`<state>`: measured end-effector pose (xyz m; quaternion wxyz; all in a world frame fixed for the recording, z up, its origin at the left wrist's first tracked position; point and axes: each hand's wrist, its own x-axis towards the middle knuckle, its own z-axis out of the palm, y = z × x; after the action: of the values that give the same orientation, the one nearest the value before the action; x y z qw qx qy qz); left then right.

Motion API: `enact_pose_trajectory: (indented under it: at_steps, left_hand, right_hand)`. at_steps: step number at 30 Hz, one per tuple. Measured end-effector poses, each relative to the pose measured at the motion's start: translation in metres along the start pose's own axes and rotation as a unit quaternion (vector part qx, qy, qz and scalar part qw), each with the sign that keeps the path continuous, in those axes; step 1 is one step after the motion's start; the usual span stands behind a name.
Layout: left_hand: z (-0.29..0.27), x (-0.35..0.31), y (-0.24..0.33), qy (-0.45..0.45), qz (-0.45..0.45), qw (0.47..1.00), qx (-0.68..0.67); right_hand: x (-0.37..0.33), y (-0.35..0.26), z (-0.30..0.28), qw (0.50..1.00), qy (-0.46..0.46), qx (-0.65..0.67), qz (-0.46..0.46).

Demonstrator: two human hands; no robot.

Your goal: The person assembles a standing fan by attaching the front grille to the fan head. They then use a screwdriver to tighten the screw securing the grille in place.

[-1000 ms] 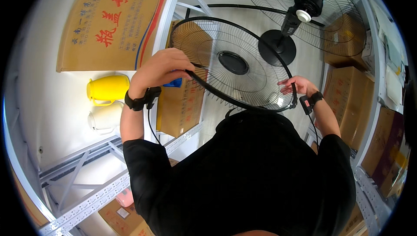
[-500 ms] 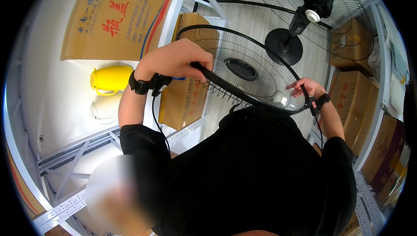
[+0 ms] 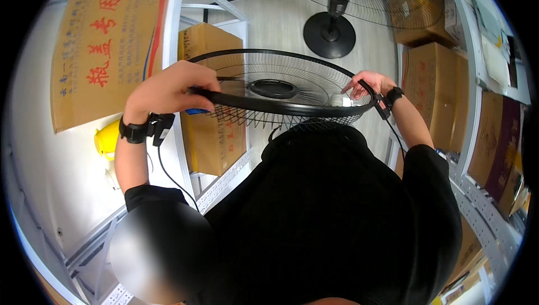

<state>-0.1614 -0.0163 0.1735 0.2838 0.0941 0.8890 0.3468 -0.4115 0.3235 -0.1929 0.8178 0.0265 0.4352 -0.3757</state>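
In front of my torso I hold a round black wire fan grille (image 3: 272,88) with a solid oval disc at its centre. Its near rim runs almost level across the view, with the wires bulging below it. My left hand (image 3: 177,83) pinches the rim at the left end, fingers above and thumb beneath. At the right end, my right hand (image 3: 373,83) is on the rim, its fingers curling over the wires and its thumb hidden. Beyond the grille stands a black pedestal fan (image 3: 338,1) with a white knob, a wire rear grille and no blades visible.
On the left, a white shelf (image 3: 73,204) bears a large carton (image 3: 104,69), a yellow pitcher (image 3: 105,141) and a pale pitcher (image 3: 112,178). Another carton (image 3: 216,131) sits beside the shelf frame. More cartons (image 3: 432,91) line the rack at the right.
The grille has swung from a slant to nearly level, its left end rising relative to its right. Both hands stay on it. The whole view has shifted, placing the pedestal fan higher and further left.
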Motion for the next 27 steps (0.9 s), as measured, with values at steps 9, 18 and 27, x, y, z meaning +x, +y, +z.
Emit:
enact_pose_trajectory:
  at_steps: [9, 18, 27]
  left_hand:
    - [-0.016, 0.028, 0.001, -0.027, 0.022, 0.999, -0.021]
    - [-0.025, 0.037, -0.002, 0.020, -0.029, 0.996, -0.084]
    - [-0.023, 0.066, 0.025, 0.053, -0.052, 0.984, -0.163]
  right_hand:
    - [0.025, 0.017, -0.029, 0.996, -0.071, 0.049, 0.040]
    - [0.016, 0.044, -0.025, 0.916, 0.086, -0.216, -0.327]
    - [0.041, 0.055, -0.051, 0.925, -0.019, 0.101, -0.367]
